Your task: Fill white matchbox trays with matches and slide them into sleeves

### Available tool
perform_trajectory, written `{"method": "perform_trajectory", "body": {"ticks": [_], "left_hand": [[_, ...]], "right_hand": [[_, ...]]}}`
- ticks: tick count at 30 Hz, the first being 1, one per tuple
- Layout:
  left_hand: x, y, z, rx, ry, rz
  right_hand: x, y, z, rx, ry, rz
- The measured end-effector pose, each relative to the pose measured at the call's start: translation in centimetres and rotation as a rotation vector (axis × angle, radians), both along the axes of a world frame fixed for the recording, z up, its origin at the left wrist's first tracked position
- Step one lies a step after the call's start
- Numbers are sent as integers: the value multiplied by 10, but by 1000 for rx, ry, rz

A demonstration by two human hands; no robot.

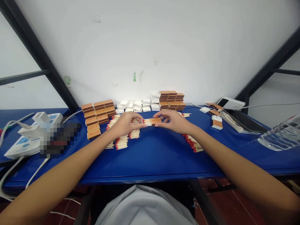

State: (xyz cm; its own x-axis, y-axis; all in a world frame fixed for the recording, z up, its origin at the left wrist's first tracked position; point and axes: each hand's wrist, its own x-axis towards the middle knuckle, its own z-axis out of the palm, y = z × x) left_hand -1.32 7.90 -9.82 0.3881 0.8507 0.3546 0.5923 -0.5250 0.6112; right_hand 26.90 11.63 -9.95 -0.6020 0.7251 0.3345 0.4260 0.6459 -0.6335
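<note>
Over the middle of the blue table, my left hand (128,122) pinches the end of a white matchbox tray (147,122) filled with red-tipped matches. From the other side, my right hand (172,120) grips an orange matchbox sleeve (156,120). The tray sits partly inside the sleeve, its left part sticking out. Loose matches (121,142) lie in bundles under and beside my left hand. More matches (192,142) are spread below my right wrist, some hidden by the forearm.
Closed matchboxes (97,112) stand stacked at the left. White trays (134,105) and orange sleeves (172,99) are piled by the wall. A power strip (29,142) with cables lies far left. Far right are a white device (231,103) and a clear plastic bottle (281,134).
</note>
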Motion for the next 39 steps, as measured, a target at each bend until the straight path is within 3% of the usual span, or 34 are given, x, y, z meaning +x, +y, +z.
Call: {"method": "perform_trajectory", "body": {"ticks": [8, 12, 14, 20, 31, 39], "left_hand": [[4, -1, 1, 37, -98, 32], [7, -4, 1, 189, -122, 138], [10, -7, 1, 230, -148, 171], [15, -14, 1, 289, -153, 164], [15, -15, -2, 316, -69, 116], [12, -12, 3, 361, -32, 123]], "right_hand": [[-9, -4, -5, -57, 173, -19], [-23, -10, -9, -195, 462, -141], [-31, -18, -9, -301, 545, -119], [-42, -41, -5, -460, 496, 106], [-42, -47, -3, -490, 396, 187], [-47, -42, -17, -489, 403, 154]]}}
